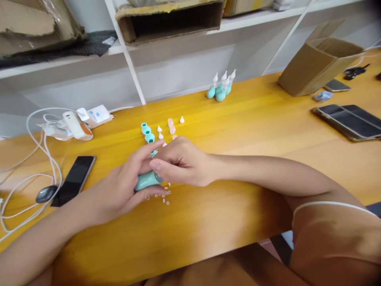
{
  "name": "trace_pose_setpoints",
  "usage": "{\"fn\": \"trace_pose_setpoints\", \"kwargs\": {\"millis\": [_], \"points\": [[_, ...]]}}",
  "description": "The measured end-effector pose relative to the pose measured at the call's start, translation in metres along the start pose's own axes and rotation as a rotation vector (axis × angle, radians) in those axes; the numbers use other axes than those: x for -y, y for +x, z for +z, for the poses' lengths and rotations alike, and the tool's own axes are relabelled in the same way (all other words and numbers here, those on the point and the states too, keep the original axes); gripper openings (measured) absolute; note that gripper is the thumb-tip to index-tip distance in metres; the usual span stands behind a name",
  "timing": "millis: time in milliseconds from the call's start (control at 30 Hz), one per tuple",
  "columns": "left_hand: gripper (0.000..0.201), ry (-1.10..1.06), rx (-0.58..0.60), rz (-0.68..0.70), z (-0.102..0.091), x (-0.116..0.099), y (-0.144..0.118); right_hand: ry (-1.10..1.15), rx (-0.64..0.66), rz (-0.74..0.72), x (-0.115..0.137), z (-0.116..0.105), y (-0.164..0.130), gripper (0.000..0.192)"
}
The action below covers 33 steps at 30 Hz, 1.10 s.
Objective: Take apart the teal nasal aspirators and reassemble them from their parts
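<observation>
With the clock centred on the teal bulb (145, 181) we are holding and twelve pointing away from us, our left hand (125, 184) is closed around it, fingers over the top and thumb underneath, above the wooden table (208, 222). Our right hand (184, 163) is curled, its thumb at the bulb's three o'clock end; we cannot tell whether it pinches anything.

At twelve, a row of open teal bulbs (149, 136) runs away from us, with white tips (160, 136) beside it and pale pink pieces (172, 129) towards one. Tiny pale rings (168, 203) are scattered just beside our left thumb, around four to five. Between one and two we see a cluster of tipped bulbs (220, 96) standing upright, their tops pale and pointed.

Out at two stands an open cardboard box (306, 67); between two and three lies a dark tablet (351, 119). At nine we have a black phone (74, 178) and a mouse (46, 194). Near ten, a white adapter (104, 113) carries a blue mark too small for us to read.
</observation>
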<state>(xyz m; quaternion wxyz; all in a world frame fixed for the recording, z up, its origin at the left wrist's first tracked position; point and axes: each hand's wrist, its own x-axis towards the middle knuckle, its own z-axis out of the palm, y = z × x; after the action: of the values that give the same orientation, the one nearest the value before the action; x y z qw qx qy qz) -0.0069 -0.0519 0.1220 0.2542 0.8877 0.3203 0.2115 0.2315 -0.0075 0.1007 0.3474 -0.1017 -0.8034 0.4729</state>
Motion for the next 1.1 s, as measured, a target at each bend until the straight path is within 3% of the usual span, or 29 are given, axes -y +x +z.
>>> {"fn": "trace_pose_setpoints", "kwargs": {"millis": [133,200,267,333,433,533,700,900,1000,1100], "points": [[0.096,-0.158,0.068,0.138,0.002,-0.005,-0.001,0.461,-0.006,0.012,0.003,-0.006,0.006,0.064],[0.096,-0.16,0.054,0.147,0.001,-0.008,0.001,0.452,-0.091,0.027,0.0,-0.026,0.012,0.058],[0.089,-0.125,0.026,0.109,0.0,-0.01,0.003,0.23,-0.237,0.025,-0.009,-0.059,0.018,0.055],[0.079,-0.065,0.009,0.066,-0.001,-0.011,0.004,-0.254,-0.357,0.117,-0.026,-0.098,0.021,0.056],[0.073,0.004,-0.018,0.049,-0.002,-0.01,0.005,-0.97,-0.22,0.499,-0.061,-0.148,0.018,0.057],[0.072,0.074,-0.051,0.032,-0.002,-0.006,0.004,-1.233,-0.091,0.809,-0.097,-0.171,0.009,0.062],[0.068,0.138,-0.097,0.056,-0.003,0.003,0.003,-1.298,-0.009,0.903,-0.128,-0.168,0.0,0.07],[0.064,0.13,-0.165,-0.07,0.001,0.01,0.007,-1.238,0.005,0.919,-0.126,-0.166,0.003,0.077],[0.06,0.083,-0.245,-0.097,0.007,0.015,0.014,-1.246,-0.131,0.894,-0.114,-0.166,0.008,0.083],[0.06,0.009,-0.357,-0.09,0.011,0.021,0.02,-1.161,-0.302,0.688,-0.088,-0.148,0.015,0.09]]}}
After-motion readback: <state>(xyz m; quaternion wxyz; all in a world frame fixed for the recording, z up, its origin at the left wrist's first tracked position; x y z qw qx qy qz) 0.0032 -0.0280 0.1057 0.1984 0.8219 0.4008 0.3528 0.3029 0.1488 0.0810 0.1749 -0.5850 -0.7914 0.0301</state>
